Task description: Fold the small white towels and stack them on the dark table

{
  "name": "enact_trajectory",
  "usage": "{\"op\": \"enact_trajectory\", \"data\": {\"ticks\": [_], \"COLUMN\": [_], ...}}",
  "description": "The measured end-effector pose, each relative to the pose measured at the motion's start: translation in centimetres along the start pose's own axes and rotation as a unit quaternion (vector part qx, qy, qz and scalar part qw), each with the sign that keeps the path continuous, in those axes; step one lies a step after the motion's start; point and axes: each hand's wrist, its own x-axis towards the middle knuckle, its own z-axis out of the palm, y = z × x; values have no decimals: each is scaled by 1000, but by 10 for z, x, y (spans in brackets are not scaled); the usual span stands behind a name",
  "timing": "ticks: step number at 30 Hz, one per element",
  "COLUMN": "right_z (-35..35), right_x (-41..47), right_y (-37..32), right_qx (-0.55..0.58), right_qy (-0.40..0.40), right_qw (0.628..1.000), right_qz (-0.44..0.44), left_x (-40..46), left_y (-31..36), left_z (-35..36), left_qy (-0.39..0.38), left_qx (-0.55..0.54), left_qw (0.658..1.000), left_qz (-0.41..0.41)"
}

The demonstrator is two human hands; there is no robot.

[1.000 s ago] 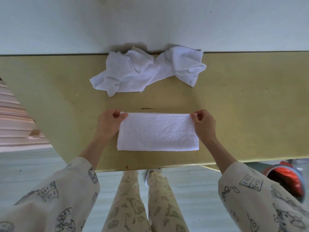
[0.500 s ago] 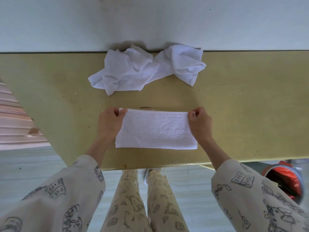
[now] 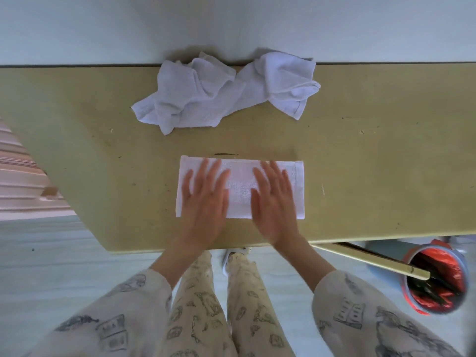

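- Change: half a second ago I had both hands pinching the far corners of the folded towel (image 3: 239,194); now both are flat on top of it
- Left hand (image 3: 204,199): fingers straight and spread, palm down on the towel's left half, gripping nothing
- Right hand (image 3: 274,202): same, fingers straight and slightly fanned, palm down on the right half, gripping nothing
- Some motion blur on both hands, so I read this as a smoothing pass, not a static press
- Towel is a neat rectangle, long side running left-right, sitting on the table (image 3: 373,176) near its front edge, roughly central
- It sits about where it did a second ago; far edge looks square, hem visible at the right end
- Meaning: first fold looks done and is being pressed flat; likely next is another fold to halve it, but that's my guess
- Crumpled towels (image 3: 226,91) lie beyond the folded towel, against the wall (image 3: 231,21), well apart from it, untouched; can't tell if that's two or more pieces
- No stack started yet that I can see; the folded towel is the only tidy one
- Table reads yellowish-tan here, not dark; can't confirm this is the stacking surface
- Red-lined bin (image 3: 435,276) on the floor, right of and nearer than the folded towel, not involved
- Risk: soft cloth, layers may slide if I push sideways too hard
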Motion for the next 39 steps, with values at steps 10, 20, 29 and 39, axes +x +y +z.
{"op": "enact_trajectory", "data": {"ticks": [10, 20, 29, 39], "right_z": [14, 11, -4, 3], "right_x": [-9, -5, 58, 70], "right_y": [38, 38, 29, 30], "right_qx": [-134, -151, -108, -68], "right_qy": [-97, -141, 23, -25], "right_qw": [986, 978, 994, 997], "right_qz": [2, 10, -5, 1], "left_x": [-10, -12, 59, 79], "left_y": [-40, -52, -22, -9], "left_z": [24, 8, 0, 4], "left_qy": [-83, -119, 23, -67], "left_qx": [65, 60, -12, -111], "left_qw": [994, 989, 999, 991], "left_qz": [-32, -60, 24, -21]}}
